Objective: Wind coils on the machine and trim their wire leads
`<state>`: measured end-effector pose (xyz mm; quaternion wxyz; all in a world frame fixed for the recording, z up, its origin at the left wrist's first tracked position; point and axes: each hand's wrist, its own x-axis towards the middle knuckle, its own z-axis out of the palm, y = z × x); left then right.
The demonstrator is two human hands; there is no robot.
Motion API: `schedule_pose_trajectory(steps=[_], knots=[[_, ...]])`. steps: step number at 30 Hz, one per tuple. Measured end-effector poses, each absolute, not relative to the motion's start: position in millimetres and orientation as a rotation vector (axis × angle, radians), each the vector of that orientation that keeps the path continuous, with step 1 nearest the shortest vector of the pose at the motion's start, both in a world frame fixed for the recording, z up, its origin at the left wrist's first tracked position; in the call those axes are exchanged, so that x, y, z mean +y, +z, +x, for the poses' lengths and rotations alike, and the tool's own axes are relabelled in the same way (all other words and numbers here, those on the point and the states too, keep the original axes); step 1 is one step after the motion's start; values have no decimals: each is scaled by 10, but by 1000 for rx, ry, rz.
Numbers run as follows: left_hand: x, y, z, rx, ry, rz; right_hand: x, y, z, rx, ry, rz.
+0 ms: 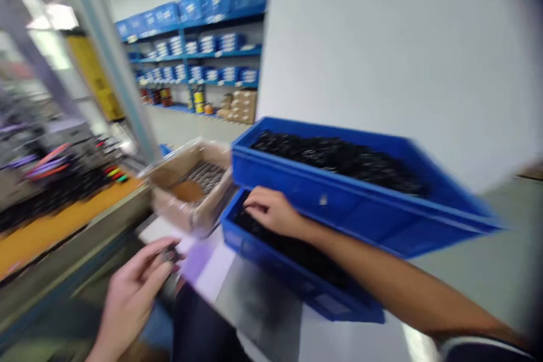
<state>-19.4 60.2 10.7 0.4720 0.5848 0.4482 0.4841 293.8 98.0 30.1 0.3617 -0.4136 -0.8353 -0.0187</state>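
Note:
My left hand (pixel 138 283), low on the left, pinches a small dark metallic part (pixel 171 253) between thumb and fingers; blur hides its exact kind. My right hand (pixel 274 212) reaches over the lower blue bin (pixel 271 263), its fingers pressed together above the dark contents at the far left end. Whether anything sits between those fingertips I cannot make out. Behind my right forearm stands a larger blue bin (pixel 305 186), higher up, holding many small black parts (pixel 339 158). Left of the bins is a plastic-lined cardboard box (pixel 173 206) with rows of small greyish parts (pixel 207 177).
A workbench with an orange strip (pixel 63 226) runs along the left, with blurred tools and colored items on it. A slanted post (pixel 114 62) rises beside it. Blue shelving (pixel 220 54) with bins stands at the back, next to a white panel (pixel 382 51).

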Motion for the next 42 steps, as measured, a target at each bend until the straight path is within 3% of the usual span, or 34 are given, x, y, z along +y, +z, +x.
schedule_pose_trajectory(steps=[6,11,33,42], knots=[[191,124,-174,830,1381,1193,523,516,2160,-2132,244,-639],[-50,88,-240,852,1397,1289,192,379,1884,-2140,310,-572],[-137,-35,49,717,1325,1067,190,277,1965,-2234,297,-457],[-143,6,26,717,1296,1046,203,246,1964,-2262,89,-424]])
